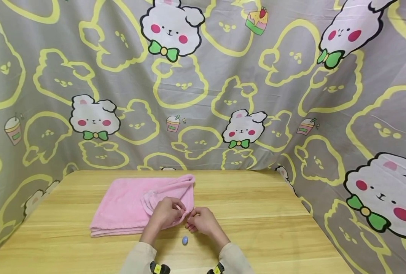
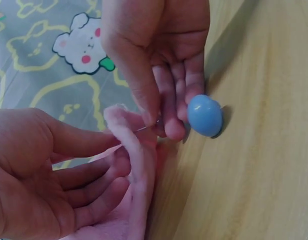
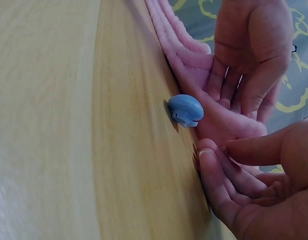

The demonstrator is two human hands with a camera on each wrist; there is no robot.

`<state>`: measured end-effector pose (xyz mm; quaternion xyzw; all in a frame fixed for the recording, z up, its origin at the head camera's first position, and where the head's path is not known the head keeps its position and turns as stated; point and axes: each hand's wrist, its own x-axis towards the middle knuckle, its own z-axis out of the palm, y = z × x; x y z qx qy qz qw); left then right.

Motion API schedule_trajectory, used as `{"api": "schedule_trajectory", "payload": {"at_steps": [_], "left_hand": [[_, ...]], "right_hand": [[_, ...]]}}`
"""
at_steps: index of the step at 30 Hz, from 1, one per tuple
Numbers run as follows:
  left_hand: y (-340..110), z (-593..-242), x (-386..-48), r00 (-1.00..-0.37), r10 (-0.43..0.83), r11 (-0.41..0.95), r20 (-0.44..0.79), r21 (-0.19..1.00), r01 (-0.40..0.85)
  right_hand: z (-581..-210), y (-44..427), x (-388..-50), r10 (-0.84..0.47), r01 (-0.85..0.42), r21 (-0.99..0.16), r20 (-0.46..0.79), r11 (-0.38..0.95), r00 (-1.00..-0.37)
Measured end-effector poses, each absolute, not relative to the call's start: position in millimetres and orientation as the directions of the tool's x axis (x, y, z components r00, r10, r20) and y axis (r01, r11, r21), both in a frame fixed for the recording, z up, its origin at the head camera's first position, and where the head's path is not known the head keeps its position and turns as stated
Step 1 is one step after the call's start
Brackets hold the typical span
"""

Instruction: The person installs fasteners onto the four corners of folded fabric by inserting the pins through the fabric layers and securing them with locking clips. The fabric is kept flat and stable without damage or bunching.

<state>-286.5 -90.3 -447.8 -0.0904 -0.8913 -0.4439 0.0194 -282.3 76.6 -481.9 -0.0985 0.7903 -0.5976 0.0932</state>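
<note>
A folded pink plush cloth [image 1: 124,201] lies on the table, one corner turned back. My left hand [image 1: 170,210] pinches its near right edge between thumb and fingers. Close beside it, my right hand [image 1: 203,220] pinches a thin metal pin [image 2: 141,129], whose shaft meets the cloth edge in the left wrist view. How far the pin passes into the fabric is hidden. A small glossy blue oval piece [image 1: 185,240] sits on the table just in front of the hands, touched by neither. The right wrist view shows a notched base under this blue piece [image 3: 185,110].
The light wooden table [image 1: 257,228] extends to both sides of the hands. A grey curtain [image 1: 196,91] printed with cartoon animals hangs behind it and along both sides. Wrist cameras [image 1: 160,268] are strapped over the beige sleeves [image 1: 139,258].
</note>
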Motion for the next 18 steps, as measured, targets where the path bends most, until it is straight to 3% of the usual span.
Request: {"api": "schedule_trajectory", "payload": {"at_steps": [18], "left_hand": [[-88.1,-449.3,-285.0,-0.977,0.198,0.596,0.079,0.782,0.184]], "right_hand": [[-482.0,78.8,-282.7,-0.275,0.009,-0.98,-0.065,0.199,-0.959]]}}
